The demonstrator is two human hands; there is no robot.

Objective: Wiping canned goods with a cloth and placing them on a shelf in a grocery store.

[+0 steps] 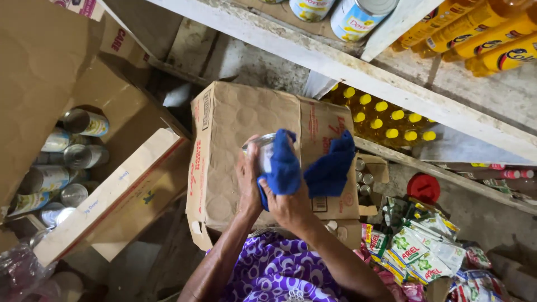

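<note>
At frame centre one tin can (263, 150) sits gripped in the left hand (249, 182), fingers curled round it. The right hand (288, 204) clasps one blue cloth (305, 168) against it, above one closed cardboard box (246, 117). Roughly eight cans (53, 168) fill the open box (117, 196) at left.

We see a closed cardboard box (246, 145) standing on the rough concrete floor (251, 67). Left of that box, an open carton (120, 193) of tin cans (84, 123) sits on the floor. Right of it lie detergent sachets (414, 249) and a red lid (423, 187). Beyond it, yellow-capped oil bottles (386, 117) stand under a white wooden shelf (335, 59) bearing cans and more bottles.
</note>
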